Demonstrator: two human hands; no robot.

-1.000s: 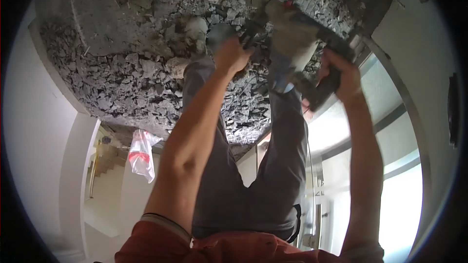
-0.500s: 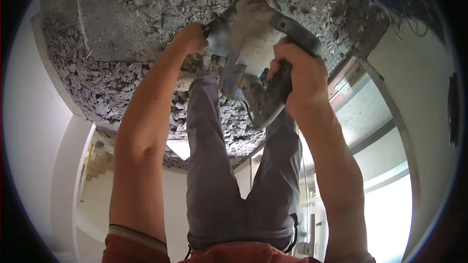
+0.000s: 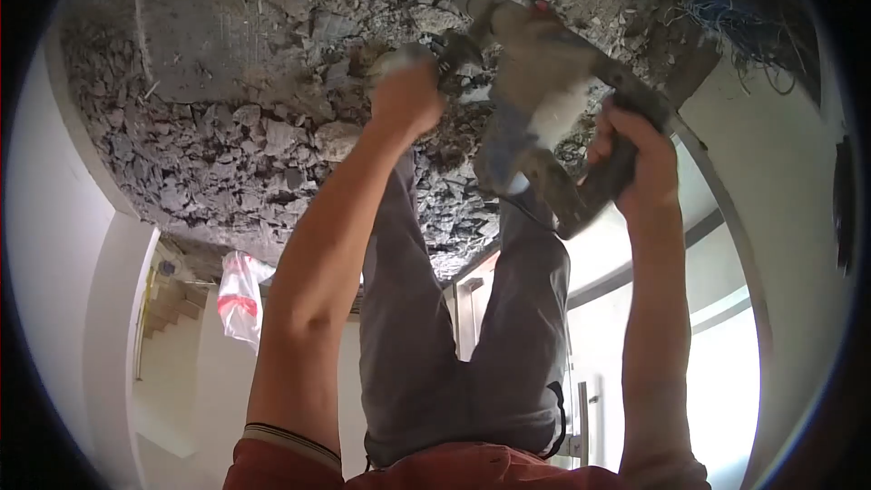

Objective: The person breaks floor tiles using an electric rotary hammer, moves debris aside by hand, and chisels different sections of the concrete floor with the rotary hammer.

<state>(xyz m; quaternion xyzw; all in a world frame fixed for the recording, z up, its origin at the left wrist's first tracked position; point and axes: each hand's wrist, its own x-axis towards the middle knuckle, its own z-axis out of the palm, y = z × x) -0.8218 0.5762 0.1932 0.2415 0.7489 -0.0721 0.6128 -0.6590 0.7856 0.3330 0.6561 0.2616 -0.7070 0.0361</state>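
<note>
A large dusty power tool point(image 3: 543, 73), like a demolition hammer, hangs over the broken floor, its nose toward the upper left. My right hand point(image 3: 646, 156) is wrapped round its rear handle. At the dark side handle near the nose, my left hand point(image 3: 406, 98) is closed; a blurred patch hides part of the fingers. Below and around the tool lies broken rubble point(image 3: 227, 159). The tip of any bit cannot be made out.
A white and red bag point(image 3: 240, 299) is at the lower left, by the rubble's edge. Tangled blue cord or wire point(image 3: 726, 18) lies at the upper right. My legs point(image 3: 408, 345) stand below the tool. A pale wall point(image 3: 771, 154) rises on the right.
Since half a second ago, both hands and the tool have moved right, after a swing to the left from a second ago. The bag shows again at the lower left.
</note>
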